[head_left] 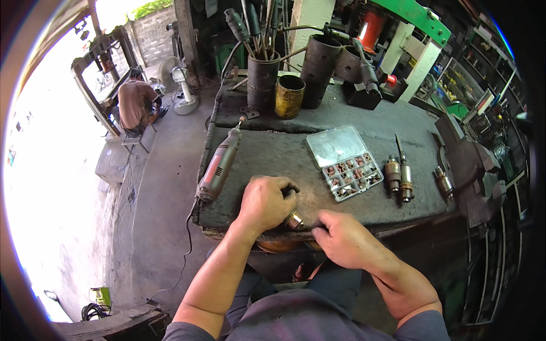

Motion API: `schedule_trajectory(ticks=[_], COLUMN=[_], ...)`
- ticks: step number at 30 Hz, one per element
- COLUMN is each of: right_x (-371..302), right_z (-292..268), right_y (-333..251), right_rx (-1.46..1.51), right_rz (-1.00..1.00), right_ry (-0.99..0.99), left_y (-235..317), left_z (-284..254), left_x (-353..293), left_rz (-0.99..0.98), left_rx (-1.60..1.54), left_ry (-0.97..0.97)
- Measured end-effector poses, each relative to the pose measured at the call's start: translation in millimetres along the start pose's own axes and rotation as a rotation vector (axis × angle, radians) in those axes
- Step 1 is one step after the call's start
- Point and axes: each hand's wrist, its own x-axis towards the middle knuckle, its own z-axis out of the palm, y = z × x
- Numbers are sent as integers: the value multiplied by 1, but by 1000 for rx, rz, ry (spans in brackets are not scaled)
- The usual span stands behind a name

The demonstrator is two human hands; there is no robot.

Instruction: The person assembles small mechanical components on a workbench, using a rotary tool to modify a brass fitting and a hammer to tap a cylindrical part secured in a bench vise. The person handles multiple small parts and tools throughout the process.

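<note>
My left hand is closed around a motor armature near the bench's front edge. The armature's copper-coloured commutator end sticks out below my fingers, toward the right hand; the rest is hidden under the palm. Just right of it, my right hand has thumb and fingers pressed together, and what they pinch, if anything, cannot be made out. Left of my left hand lies a grey rotary tool with a small bit in its tip. Beyond the hands, a clear compartment box stands with its lid raised, holding small reddish-brown bits.
Two armatures lie right of the box, with another armature beside a bench vise. Dark metal cylinders with tools and a yellow can stand behind. A cord hangs off the left edge. Another person sits near a fan.
</note>
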Motion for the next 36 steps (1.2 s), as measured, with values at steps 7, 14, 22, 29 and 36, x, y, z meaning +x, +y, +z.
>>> schedule_trajectory(ticks=[7, 14, 22, 29, 36], right_x=[0, 9, 10, 8, 7], right_z=[8, 8, 7, 7, 8], right_y=[3, 4, 3, 0, 5], right_rx=[189, 172, 122, 163, 108], right_rz=[77, -47, 49, -9, 8], right_ry=[7, 19, -17, -3, 5], left_y=[-3, -5, -6, -9, -8], left_z=[3, 3, 2, 5, 5], left_x=[-1, -2, -2, -3, -4], left_rz=[52, 82, 93, 131, 144], left_rx=[-17, -20, -16, -26, -46], left_ry=[34, 47, 52, 80, 97])
